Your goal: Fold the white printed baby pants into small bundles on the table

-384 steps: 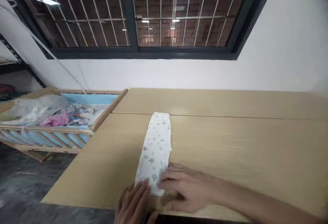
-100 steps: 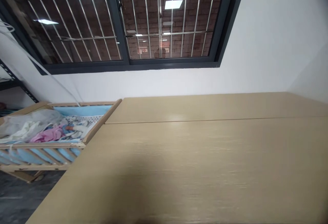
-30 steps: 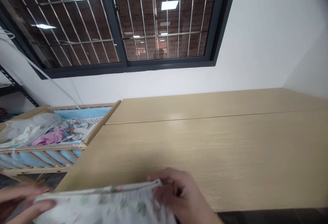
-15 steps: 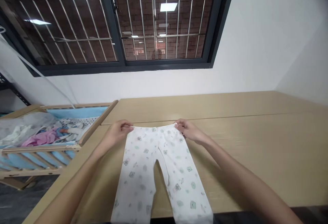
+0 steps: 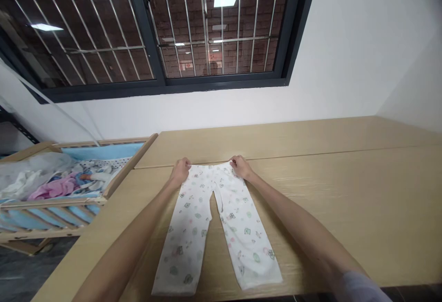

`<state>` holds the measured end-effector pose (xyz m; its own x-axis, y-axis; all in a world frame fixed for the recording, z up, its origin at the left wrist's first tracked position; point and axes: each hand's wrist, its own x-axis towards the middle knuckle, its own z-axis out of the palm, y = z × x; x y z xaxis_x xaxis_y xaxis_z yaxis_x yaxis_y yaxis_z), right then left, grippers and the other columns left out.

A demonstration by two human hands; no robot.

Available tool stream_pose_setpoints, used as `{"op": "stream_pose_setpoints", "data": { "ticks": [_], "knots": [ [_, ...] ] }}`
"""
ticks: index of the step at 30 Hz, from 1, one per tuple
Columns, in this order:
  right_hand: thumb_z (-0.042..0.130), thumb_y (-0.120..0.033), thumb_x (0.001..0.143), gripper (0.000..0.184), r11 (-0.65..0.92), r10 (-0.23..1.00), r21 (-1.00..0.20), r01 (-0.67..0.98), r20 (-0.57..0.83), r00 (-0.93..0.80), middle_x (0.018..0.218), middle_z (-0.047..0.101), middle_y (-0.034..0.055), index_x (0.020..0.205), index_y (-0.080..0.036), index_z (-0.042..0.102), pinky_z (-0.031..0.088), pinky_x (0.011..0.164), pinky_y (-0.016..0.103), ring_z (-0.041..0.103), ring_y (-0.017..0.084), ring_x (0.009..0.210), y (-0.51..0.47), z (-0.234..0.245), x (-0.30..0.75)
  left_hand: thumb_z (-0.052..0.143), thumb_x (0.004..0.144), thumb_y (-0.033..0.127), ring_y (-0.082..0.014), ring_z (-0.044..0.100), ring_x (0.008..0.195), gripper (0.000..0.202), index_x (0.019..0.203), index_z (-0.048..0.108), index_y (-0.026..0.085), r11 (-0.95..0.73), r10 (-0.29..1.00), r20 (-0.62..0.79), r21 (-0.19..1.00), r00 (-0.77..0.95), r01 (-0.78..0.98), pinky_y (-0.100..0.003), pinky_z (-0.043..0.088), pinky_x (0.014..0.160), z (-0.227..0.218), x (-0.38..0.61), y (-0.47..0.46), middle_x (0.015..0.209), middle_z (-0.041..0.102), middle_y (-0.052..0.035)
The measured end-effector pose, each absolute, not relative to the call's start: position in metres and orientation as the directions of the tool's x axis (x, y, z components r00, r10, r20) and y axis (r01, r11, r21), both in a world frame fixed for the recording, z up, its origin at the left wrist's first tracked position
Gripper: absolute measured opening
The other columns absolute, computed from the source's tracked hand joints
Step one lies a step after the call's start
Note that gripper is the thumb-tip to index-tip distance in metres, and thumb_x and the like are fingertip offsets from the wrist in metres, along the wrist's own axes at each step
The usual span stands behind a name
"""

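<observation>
In the head view, small white printed baby trousers [image 5: 216, 221] lie flat on the wooden table [image 5: 345, 191], waistband far, legs spread toward the near edge. The left hand [image 5: 181, 171] pinches the waistband's left corner; the right hand [image 5: 241, 167] pinches its right corner. A wooden crib [image 5: 113, 180] with heaped clothes stands left.
</observation>
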<state>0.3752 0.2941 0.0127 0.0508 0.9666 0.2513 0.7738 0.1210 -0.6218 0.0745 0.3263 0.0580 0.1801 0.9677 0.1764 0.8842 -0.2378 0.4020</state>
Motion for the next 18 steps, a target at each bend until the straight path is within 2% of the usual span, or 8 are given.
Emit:
{"op": "stream_pose_setpoints", "data": {
  "ticks": [3,8,10,12,15,18],
  "knots": [
    [0.049,-0.017,0.096,0.022,0.108,0.959,-0.568,0.816,0.275,0.064,0.111,0.065,0.0098,0.110,-0.021,0.067,0.036,0.095,0.034,0.056,0.024,0.111,0.304,0.008,0.377,0.062,0.096,0.038,-0.0217,0.063,0.102,0.026,0.110,0.063,0.016,-0.198,0.975,0.165,0.341,0.149,0.919,-0.044,0.054,0.091,0.051,0.082,0.338,0.112,0.065,-0.0069],
    [0.048,-0.020,0.098,0.023,0.108,0.954,-0.496,0.861,0.296,0.050,0.113,0.064,0.0092,0.110,-0.025,0.067,0.033,0.096,0.039,0.053,0.027,0.111,0.304,0.001,0.379,0.063,0.096,0.038,-0.0222,0.063,0.103,0.027,0.112,0.063,0.016,-0.162,0.981,0.149,0.256,0.127,0.953,-0.045,0.054,0.092,0.050,0.092,0.339,0.114,0.065,-0.0071],
    [0.047,-0.022,0.099,0.024,0.099,0.952,-0.486,0.869,0.300,0.060,0.115,0.063,0.0097,0.112,-0.025,0.067,0.032,0.097,0.040,0.052,0.027,0.112,0.302,-0.001,0.379,0.061,0.096,0.034,-0.0231,0.062,0.105,0.024,0.112,0.063,0.015,-0.163,0.979,0.160,0.230,0.128,0.959,-0.045,0.052,0.094,0.057,0.096,0.330,0.114,0.064,-0.0077],
    [0.047,-0.024,0.099,0.025,0.087,0.950,-0.482,0.872,0.302,0.072,0.116,0.062,0.0103,0.113,-0.025,0.067,0.032,0.098,0.041,0.051,0.028,0.114,0.300,-0.003,0.379,0.057,0.097,0.027,-0.0276,0.058,0.114,0.024,0.117,0.061,0.014,-0.178,0.970,0.199,0.205,0.137,0.962,-0.048,0.047,0.099,0.069,0.104,0.317,0.121,0.062,-0.0127],
    [0.044,-0.027,0.100,0.028,0.073,0.950,-0.488,0.870,0.298,0.088,0.119,0.062,0.0108,0.117,-0.025,0.066,0.031,0.099,0.042,0.050,0.029,0.117,0.299,-0.003,0.379,0.051,0.096,0.021,-0.0332,0.051,0.125,0.029,0.123,0.058,0.013,-0.265,0.942,0.257,0.171,0.217,0.949,-0.049,0.038,0.106,0.091,0.126,0.281,0.129,0.058,-0.0191],
    [0.041,-0.030,0.100,0.034,0.045,0.950,-0.511,0.858,0.288,0.121,0.124,0.062,0.0118,0.123,-0.024,0.065,0.030,0.101,0.044,0.050,0.030,0.120,0.298,-0.003,0.379,0.048,0.097,0.026,-0.0283,0.060,0.113,0.022,0.109,0.064,0.017,-0.447,0.884,0.226,0.149,0.409,0.882,-0.041,0.042,0.099,0.107,0.157,0.224,0.113,0.067,-0.0130]
  ]
}}
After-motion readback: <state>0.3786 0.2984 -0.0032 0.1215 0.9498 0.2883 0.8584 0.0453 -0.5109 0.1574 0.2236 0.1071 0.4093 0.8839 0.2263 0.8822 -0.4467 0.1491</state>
